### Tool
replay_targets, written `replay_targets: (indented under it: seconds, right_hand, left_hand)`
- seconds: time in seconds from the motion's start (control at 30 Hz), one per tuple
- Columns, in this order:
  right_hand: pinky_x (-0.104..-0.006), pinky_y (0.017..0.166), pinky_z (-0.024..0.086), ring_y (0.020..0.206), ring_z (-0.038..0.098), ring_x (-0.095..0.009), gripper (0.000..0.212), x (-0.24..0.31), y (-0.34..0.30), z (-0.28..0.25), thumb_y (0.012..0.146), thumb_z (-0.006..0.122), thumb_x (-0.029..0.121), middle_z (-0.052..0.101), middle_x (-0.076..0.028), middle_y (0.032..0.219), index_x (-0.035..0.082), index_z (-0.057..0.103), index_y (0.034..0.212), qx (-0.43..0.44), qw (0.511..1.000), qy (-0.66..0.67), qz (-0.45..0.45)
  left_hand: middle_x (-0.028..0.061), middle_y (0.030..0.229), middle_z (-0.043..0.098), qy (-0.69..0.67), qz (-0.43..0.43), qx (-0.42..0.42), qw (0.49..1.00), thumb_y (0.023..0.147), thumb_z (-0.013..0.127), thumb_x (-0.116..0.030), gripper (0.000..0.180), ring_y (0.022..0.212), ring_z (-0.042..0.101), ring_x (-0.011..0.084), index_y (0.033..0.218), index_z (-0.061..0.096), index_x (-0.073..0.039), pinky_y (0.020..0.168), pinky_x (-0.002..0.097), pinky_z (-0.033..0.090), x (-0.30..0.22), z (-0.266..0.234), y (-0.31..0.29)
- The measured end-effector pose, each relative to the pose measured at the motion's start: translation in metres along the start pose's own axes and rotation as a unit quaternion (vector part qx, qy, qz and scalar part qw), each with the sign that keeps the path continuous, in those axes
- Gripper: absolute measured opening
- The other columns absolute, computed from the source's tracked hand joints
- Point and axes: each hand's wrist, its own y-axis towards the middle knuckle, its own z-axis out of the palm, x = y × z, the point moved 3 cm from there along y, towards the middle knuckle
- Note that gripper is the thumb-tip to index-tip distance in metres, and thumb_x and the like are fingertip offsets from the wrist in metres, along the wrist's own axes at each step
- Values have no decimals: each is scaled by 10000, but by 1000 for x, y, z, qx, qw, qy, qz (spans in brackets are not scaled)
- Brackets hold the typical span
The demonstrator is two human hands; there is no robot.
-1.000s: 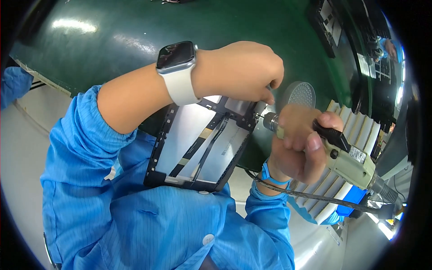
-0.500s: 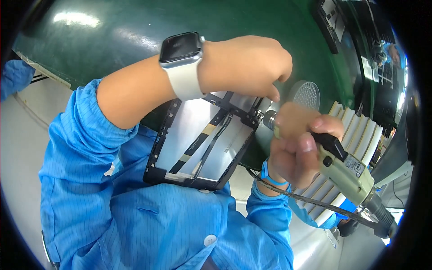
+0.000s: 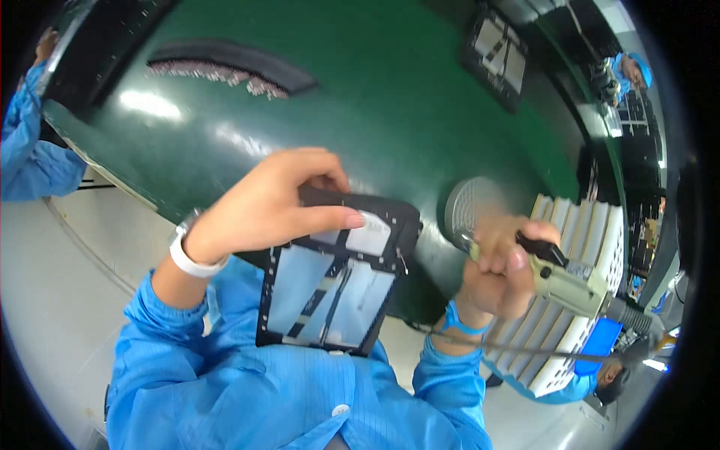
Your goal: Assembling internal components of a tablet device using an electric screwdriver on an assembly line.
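Observation:
My left hand (image 3: 274,202) grips the top end of a tablet-like device (image 3: 367,292), its thumb over the face and its fingers behind the edge. The device has a black frame, silver panels and dark ribbon cables, and it leans upright near my chest. My right hand (image 3: 499,274) is wrapped round a pale green electric screwdriver (image 3: 570,289) with a black lever. Its tip points left, beside a round dimpled metal dish (image 3: 457,210), apart from the device. Motion blurs the tip and part of the hand.
Another device of the same kind (image 3: 499,56) lies at the far right of the green table (image 3: 360,97). A curved black strip (image 3: 232,64) with small pinkish pieces lies far left. White slotted racks (image 3: 544,330) stand at right, near the screwdriver cord. Other people in blue work at both sides.
My left hand has drawn back left from the device's right corner and now grips its top. The screwdriver tip has left the device's corner and is by the dish. The view has shifted.

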Motion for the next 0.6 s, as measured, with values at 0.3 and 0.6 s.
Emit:
replay_targets:
  seconds: [0.3,0.6]
  right_hand:
    - [-279,522,388,502,425,-122,288,2,-5,-62,837,596,54,469,-41,598,-3,509,1106,-117,987,-95,-58]
    - [-216,584,431,628,521,-83,298,-3,-12,-67,825,690,-6,587,-53,757,-21,566,1095,-141,983,-121,-7]
  left_hand:
    - [205,1459,427,-54,-60,-116,990,874,705,-70,916,1338,436,243,1525,76,76,1095,354,353,7,68,-115]
    - [183,1493,400,-103,52,-135,984,919,642,-37,736,1359,421,246,1515,220,59,1129,338,308,-8,13,-48]
